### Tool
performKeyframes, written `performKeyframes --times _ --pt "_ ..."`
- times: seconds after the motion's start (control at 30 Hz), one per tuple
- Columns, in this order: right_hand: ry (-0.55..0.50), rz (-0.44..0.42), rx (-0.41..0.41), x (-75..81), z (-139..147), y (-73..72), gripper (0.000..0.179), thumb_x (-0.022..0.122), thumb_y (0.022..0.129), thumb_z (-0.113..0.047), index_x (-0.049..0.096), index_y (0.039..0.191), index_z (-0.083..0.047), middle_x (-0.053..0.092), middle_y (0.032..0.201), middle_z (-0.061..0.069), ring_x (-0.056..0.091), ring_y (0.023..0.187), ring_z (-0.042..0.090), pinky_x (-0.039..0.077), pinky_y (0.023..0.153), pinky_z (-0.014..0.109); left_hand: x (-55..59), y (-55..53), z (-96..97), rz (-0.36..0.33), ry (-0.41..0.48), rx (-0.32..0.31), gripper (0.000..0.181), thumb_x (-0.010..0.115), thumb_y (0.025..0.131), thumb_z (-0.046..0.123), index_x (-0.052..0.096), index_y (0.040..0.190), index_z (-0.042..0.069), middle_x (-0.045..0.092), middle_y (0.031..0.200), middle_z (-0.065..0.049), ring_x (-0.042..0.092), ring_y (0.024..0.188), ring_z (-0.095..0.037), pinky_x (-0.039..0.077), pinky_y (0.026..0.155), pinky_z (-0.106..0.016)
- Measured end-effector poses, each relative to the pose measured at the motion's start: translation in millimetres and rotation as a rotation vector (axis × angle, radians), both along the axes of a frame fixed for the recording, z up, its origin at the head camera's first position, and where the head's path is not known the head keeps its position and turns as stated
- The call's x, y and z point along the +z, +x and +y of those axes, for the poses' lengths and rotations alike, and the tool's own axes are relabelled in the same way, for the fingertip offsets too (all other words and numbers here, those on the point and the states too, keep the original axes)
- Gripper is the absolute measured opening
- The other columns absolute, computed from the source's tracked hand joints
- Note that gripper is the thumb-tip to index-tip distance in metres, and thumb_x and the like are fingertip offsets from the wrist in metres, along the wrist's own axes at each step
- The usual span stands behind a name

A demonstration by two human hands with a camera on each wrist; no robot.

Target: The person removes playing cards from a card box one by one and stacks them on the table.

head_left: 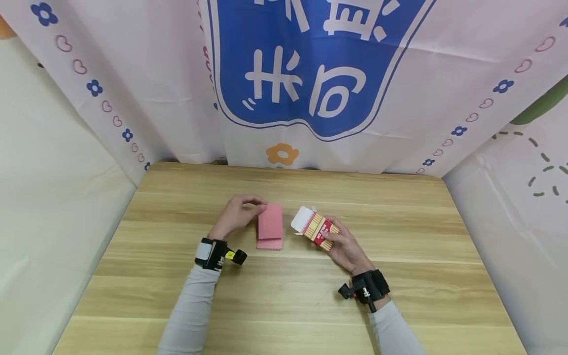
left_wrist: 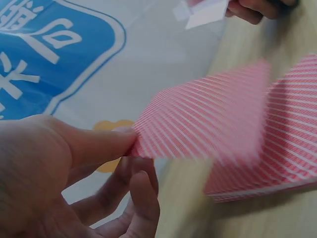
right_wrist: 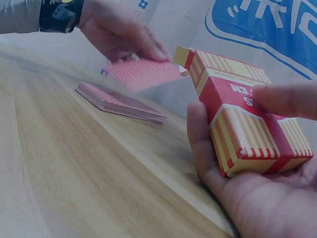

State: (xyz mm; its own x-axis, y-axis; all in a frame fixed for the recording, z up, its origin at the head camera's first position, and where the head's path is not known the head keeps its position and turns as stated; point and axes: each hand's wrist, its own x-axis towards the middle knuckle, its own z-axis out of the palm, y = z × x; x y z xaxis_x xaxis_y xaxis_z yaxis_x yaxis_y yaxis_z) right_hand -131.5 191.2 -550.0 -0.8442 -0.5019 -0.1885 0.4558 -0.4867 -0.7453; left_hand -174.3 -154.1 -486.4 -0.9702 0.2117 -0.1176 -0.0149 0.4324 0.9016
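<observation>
A playing card (left_wrist: 203, 119) with red and white stripes is pinched at one corner between the thumb and a finger of my left hand (head_left: 239, 215). Below it lies a deck of the same striped cards (right_wrist: 121, 105), stacked flat on the table; the card is held just above the stack. My right hand (head_left: 347, 247) grips a red and yellow striped card box (right_wrist: 247, 119), thumb on its front face and fingers behind. The box's white flap (head_left: 303, 219) stands open and points to the upper left. Whether anything is inside the box cannot be seen.
The wooden table (head_left: 288, 305) runs up to a printed white curtain (head_left: 168, 113) at the back. Pale cloth walls (head_left: 53, 197) stand on the left and right sides. Each wrist wears a black strap (head_left: 212, 254) with a small camera.
</observation>
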Motion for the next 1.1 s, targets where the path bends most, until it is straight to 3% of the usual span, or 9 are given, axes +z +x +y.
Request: performKeyframes --times 0.17,0.37,0.77,1.1 --pt "0.018 -0.006 -0.016 0.6 4 3.3 0.043 0.045 0.108 0.007 0.048 0.145 -0.016 0.043 0.153 0.014 0.063 0.126 0.027 0.06 0.099 0.041 -13.1 -3.0 9.1 -0.007 -0.083 -0.011 0.014 0.072 0.104 0.024 0.08 0.113 0.017 0.072 0.133 -0.01 0.065 0.128 -0.035 0.049 0.111 -0.058" --pt "0.011 0.008 -0.003 1.9 3 3.1 0.044 0.049 0.108 0.004 0.046 0.147 -0.016 0.042 0.154 0.015 0.063 0.127 0.027 0.06 0.1 0.041 -19.5 -3.0 13.6 0.043 -0.218 -0.014 0.015 0.073 0.103 0.023 0.082 0.111 0.015 0.075 0.118 -0.008 0.068 0.107 -0.026 0.056 0.096 -0.046" --pt "-0.021 -0.01 -0.005 1.6 2 -0.7 0.046 0.047 0.108 0.005 0.041 0.15 -0.012 0.044 0.152 0.015 0.064 0.127 0.026 0.061 0.099 0.04 -24.8 -3.7 18.0 0.045 -0.287 -0.006 0.014 0.074 0.101 0.018 0.082 0.109 0.01 0.071 0.117 -0.01 0.066 0.107 -0.026 0.056 0.094 -0.044" --pt "-0.028 -0.002 0.015 0.1 1 -0.7 0.045 0.046 0.108 0.005 0.045 0.149 -0.014 0.043 0.152 0.015 0.064 0.127 0.027 0.06 0.101 0.041 -25.7 0.2 18.1 0.018 -0.311 -0.006 0.014 0.074 0.102 0.02 0.082 0.11 0.011 0.07 0.12 -0.011 0.064 0.109 -0.026 0.055 0.096 -0.045"
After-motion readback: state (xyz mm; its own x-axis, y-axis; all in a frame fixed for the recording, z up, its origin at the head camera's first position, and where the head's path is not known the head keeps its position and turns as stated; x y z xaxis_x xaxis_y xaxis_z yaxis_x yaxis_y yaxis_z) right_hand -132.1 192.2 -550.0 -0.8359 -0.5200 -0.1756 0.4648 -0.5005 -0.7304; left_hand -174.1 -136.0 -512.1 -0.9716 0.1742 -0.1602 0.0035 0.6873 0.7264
